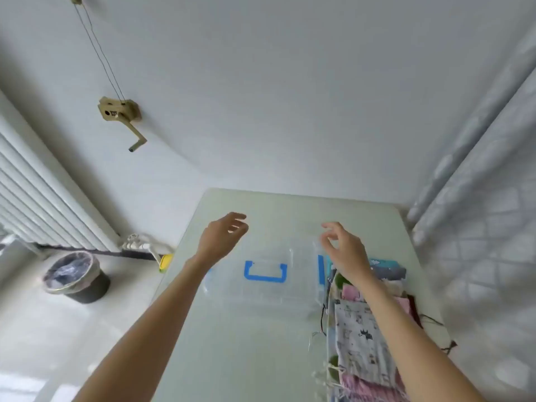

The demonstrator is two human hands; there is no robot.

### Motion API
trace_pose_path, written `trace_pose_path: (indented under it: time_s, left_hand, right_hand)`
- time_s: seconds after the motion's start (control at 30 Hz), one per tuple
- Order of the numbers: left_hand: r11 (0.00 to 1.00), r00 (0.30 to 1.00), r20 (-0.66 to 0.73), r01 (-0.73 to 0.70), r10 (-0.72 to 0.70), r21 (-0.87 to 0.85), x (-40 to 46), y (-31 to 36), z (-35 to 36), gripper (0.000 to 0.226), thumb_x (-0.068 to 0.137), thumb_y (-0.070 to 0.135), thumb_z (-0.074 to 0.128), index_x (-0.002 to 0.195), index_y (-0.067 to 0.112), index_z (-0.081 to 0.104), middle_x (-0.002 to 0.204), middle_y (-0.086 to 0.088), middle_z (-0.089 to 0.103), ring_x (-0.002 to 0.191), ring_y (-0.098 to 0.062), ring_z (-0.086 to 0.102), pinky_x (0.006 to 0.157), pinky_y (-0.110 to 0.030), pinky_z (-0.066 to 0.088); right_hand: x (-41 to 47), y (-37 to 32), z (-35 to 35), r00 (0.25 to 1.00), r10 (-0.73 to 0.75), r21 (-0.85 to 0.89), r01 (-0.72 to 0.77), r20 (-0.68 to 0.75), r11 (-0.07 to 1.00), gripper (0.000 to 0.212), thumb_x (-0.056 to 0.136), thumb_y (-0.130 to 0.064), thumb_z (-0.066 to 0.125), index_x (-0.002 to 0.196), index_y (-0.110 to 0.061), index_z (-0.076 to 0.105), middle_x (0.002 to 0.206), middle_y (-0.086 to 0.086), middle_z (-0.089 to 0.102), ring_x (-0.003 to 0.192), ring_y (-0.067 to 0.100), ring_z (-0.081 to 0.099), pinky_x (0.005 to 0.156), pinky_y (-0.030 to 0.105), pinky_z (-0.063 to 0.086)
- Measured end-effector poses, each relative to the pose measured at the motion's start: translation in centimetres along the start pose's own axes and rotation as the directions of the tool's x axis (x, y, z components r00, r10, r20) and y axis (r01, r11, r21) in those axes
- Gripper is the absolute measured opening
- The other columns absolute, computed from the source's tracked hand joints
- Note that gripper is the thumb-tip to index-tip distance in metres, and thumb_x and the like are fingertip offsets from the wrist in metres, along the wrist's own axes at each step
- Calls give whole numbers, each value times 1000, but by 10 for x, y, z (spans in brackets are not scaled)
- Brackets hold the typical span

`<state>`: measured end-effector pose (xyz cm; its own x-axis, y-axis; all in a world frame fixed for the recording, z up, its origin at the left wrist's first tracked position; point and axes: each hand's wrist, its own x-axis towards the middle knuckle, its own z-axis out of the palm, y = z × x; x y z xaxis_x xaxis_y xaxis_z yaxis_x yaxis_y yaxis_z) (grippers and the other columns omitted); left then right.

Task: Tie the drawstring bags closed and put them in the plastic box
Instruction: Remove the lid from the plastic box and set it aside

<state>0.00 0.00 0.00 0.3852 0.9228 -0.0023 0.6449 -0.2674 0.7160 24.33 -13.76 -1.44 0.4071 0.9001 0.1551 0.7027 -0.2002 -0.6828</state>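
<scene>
A clear plastic box (261, 288) with a blue handle (265, 272) on its lid lies in the middle of the pale table (246, 358). My left hand (222, 237) hovers over the box's far left corner, fingers apart and empty. Over the box's far right corner, my right hand (343, 249) is also spread and holds nothing. Several patterned drawstring bags (362, 343) lie flat in a row along the table's right side, partly under my right forearm; their cords trail loose.
A curtain (478, 227) hangs close to the table's right edge. On the floor at left stand a lined bin (75, 275), a power strip (136, 245) and a radiator (43, 198). A crank handle (121, 114) is fixed to the wall.
</scene>
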Motion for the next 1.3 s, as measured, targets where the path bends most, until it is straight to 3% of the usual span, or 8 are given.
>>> trace_pose_path:
  time_s: [0.13, 0.23, 0.53, 0.73, 0.87, 1.03, 1.17, 1.3]
  left_hand:
    - [972, 983, -26, 184, -182, 144, -17, -59, 17, 40, 88, 31, 60, 127, 22, 53, 129, -5, 56, 119, -25, 49, 95, -34, 40]
    - [904, 940, -25, 335, -341, 268, -27, -91, 28, 55, 87, 41, 57, 136, 20, 41, 134, -9, 51, 121, -30, 46, 94, -40, 41]
    - [914, 914, -5, 407, -407, 1, -33, -111, 37, 33, 94, 43, 45, 115, 19, 53, 99, -4, 67, 83, -27, 64, 70, -33, 47]
    - [883, 884, 0, 466, -467, -65, -47, -121, 40, 29, 97, 26, 35, 99, 10, 59, 92, -11, 66, 83, -30, 65, 81, -40, 49]
    - [913, 911, -69, 407, -407, -17, -52, -120, 39, 42, 98, 31, 39, 137, 15, 43, 131, -5, 54, 118, -27, 52, 98, -39, 38]
    - [953, 969, -106, 241, -224, 187, -58, -105, 43, 48, 95, 33, 46, 138, 13, 41, 135, -9, 50, 120, -29, 44, 99, -38, 36]
    - [933, 947, -16, 320, -322, 162, -64, -91, 56, 62, 95, 37, 46, 146, 8, 24, 142, -13, 40, 128, -30, 37, 105, -37, 31]
    - [939, 941, -63, 336, -332, 75, -68, -85, 59, 60, 94, 33, 50, 143, 6, 30, 140, -14, 44, 127, -29, 40, 105, -35, 32]
  right_hand:
    - [-15, 27, 35, 953, 234, -160, -205, 191, 966, 41, 94, -28, 48, 133, -17, 41, 129, 8, 51, 114, 26, 52, 84, 33, 41]
    - [-23, 35, 53, 916, 333, -129, -311, 223, 942, 44, 95, -28, 49, 135, -15, 38, 126, 12, 53, 98, 24, 54, 74, 27, 36]
    - [-20, 49, 60, 894, 416, 57, -430, 166, 901, 37, 97, -14, 42, 135, -18, 39, 121, 13, 56, 79, 22, 54, 54, 24, 37]
    - [-20, 53, 58, 868, 468, 96, -486, 165, 869, 40, 99, -9, 32, 137, -18, 37, 134, 13, 48, 108, 30, 53, 79, 32, 40]
    - [-28, 58, 54, 887, 448, 55, -456, 111, 888, 41, 98, -12, 35, 139, -11, 38, 127, 14, 52, 86, 21, 56, 72, 28, 41]
    - [-49, 44, 53, 977, 158, -54, -152, 145, 987, 39, 95, -16, 50, 134, -11, 46, 137, 5, 49, 129, 23, 42, 104, 32, 31]
    - [-60, 36, 61, 952, 227, -88, -213, 204, 973, 46, 95, -18, 51, 138, -10, 38, 144, 7, 42, 134, 22, 36, 106, 31, 28]
    - [-67, 34, 61, 963, 219, -61, -212, 159, 975, 45, 92, -13, 55, 135, -9, 42, 139, 7, 45, 132, 21, 37, 103, 26, 27]
